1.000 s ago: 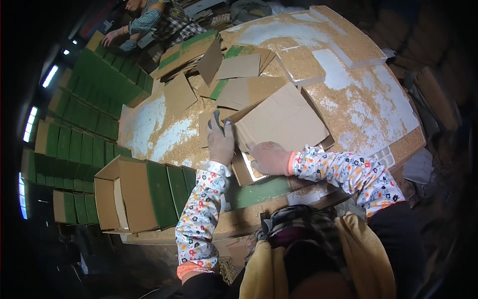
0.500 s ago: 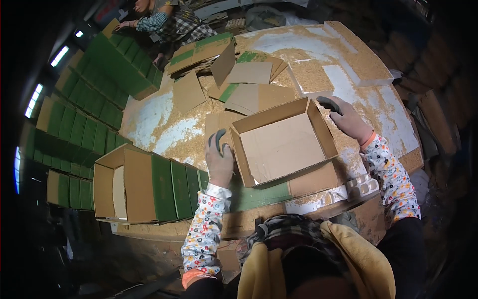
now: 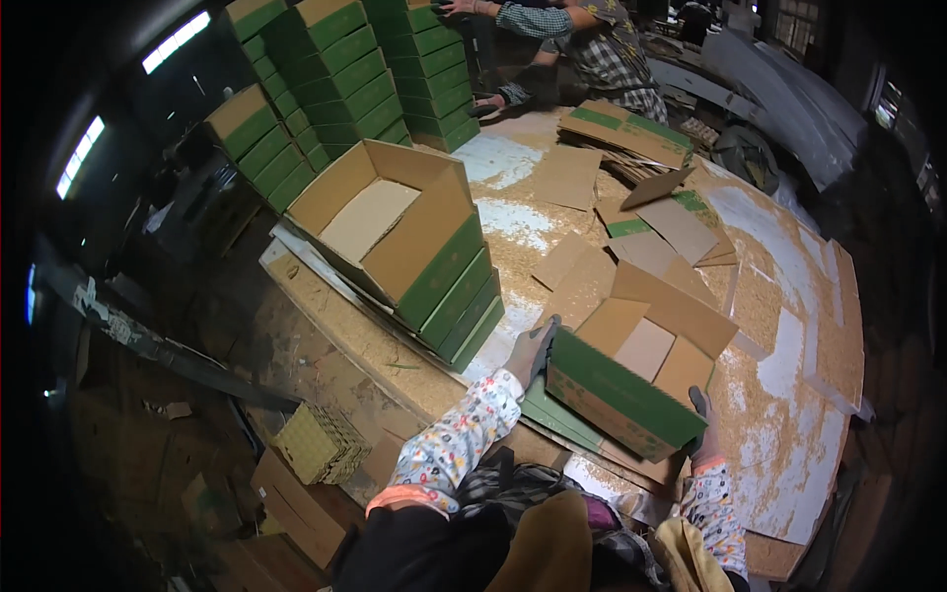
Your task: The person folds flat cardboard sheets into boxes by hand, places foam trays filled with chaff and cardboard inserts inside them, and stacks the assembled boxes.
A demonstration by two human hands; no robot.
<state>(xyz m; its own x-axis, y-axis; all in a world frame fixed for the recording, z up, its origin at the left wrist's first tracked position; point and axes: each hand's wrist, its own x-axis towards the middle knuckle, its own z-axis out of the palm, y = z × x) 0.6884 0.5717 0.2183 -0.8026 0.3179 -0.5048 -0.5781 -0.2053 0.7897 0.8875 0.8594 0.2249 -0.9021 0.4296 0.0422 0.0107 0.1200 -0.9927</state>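
Note:
A cardboard box (image 3: 621,400) with a green printed outer side and a brown inside stands tilted before me, its top uncovered. My left hand (image 3: 533,353), in a dark-fingered glove, presses its left end. Around the right end, near the lower corner, curl the fingers of my right hand (image 3: 704,426). Flat green and brown cardboard (image 3: 562,416) lies beneath the box. To the left rises a stack of green boxes (image 3: 449,281), the top one showing its bare inside.
At the far side a person (image 3: 602,49) in a checked garment reaches to tall stacks of green boxes (image 3: 345,84). Flattened cardboard pieces (image 3: 631,138) lie piled on the worn tabletop (image 3: 779,474). A woven yellowish basket (image 3: 321,444) sits below the table's left edge.
My view has swung left. Both hands have closed in on the box, and it has tilted so its green side faces me.

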